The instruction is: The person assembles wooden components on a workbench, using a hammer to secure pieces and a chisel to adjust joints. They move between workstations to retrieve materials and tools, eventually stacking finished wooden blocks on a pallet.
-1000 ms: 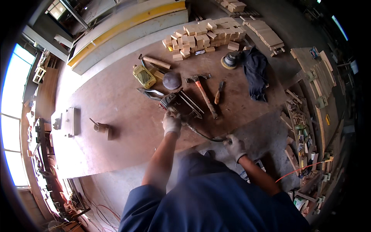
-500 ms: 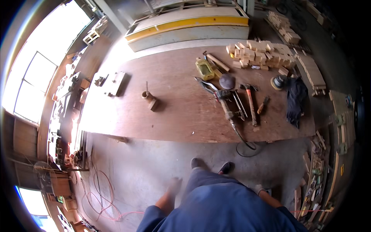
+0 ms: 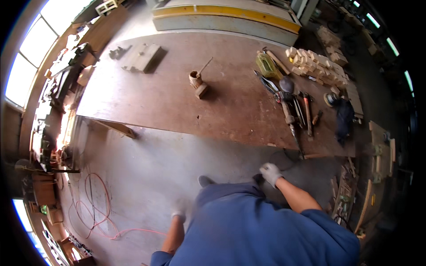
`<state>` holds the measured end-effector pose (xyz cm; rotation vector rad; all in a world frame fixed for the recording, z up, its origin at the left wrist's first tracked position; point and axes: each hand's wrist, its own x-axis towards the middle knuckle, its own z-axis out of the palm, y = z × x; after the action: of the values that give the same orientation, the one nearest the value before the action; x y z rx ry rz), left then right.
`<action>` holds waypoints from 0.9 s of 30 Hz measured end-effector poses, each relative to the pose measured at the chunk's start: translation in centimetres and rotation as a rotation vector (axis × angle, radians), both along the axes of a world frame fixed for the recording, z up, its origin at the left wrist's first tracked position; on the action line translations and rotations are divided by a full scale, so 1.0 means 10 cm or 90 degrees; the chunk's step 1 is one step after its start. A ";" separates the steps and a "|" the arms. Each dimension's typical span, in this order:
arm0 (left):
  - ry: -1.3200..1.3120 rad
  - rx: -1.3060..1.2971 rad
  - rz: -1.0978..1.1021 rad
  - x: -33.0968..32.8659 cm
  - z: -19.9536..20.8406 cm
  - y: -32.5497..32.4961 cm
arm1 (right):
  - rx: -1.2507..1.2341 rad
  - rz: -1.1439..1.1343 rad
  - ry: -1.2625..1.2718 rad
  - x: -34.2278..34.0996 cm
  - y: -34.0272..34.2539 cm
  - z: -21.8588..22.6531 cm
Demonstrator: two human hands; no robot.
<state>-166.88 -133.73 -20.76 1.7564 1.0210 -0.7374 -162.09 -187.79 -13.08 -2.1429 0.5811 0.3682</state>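
Observation:
My right hand (image 3: 270,174), in a pale work glove, is raised in front of my body, just off the near edge of the worktable (image 3: 155,102). Its fingers look curled in, and nothing shows in them. Low at my left side is my left hand (image 3: 179,209), also gloved and smeared by motion, over the floor and touching nothing visible. On the table stands a brown pot (image 3: 195,80) with a thin stick leaning out, beside a small wood block (image 3: 201,91). A hammer (image 3: 307,111), a corded power tool (image 3: 287,113) and a chisel-like tool (image 3: 317,117) lie at the right.
Stacked wood blocks (image 3: 319,66), a yellowish plastic jug (image 3: 266,65), a sander (image 3: 330,99) and dark cloth (image 3: 344,117) occupy the table's right side. Flat boards (image 3: 143,57) lie at its far left. A red hose (image 3: 108,208) coils over the floor at left.
My right hand has come up and forward from beside my body. The view has swung, so the table sits higher in it. The left hand stays low at my side.

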 end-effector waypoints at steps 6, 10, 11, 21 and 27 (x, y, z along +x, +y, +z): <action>-0.067 -0.116 0.259 0.11 0.00 0.98 | -0.274 0.051 -0.075 1.34 0.73 0.59; -0.024 -0.065 0.285 0.07 0.12 1.04 | -0.463 0.138 -0.017 1.57 0.75 0.63; -0.008 -0.051 0.289 0.05 0.12 0.94 | -0.511 0.158 -0.017 1.60 0.69 0.54; 0.043 0.261 -0.179 -0.28 0.04 0.39 | -0.487 0.409 -0.025 1.78 1.00 0.57; -0.034 0.055 0.027 0.24 0.72 -0.17 | -0.351 0.673 -0.189 2.44 1.73 0.63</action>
<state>-164.50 -135.39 -13.54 1.8131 1.0656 -0.6248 -137.67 -170.53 -6.73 -2.8257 -0.7654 0.4595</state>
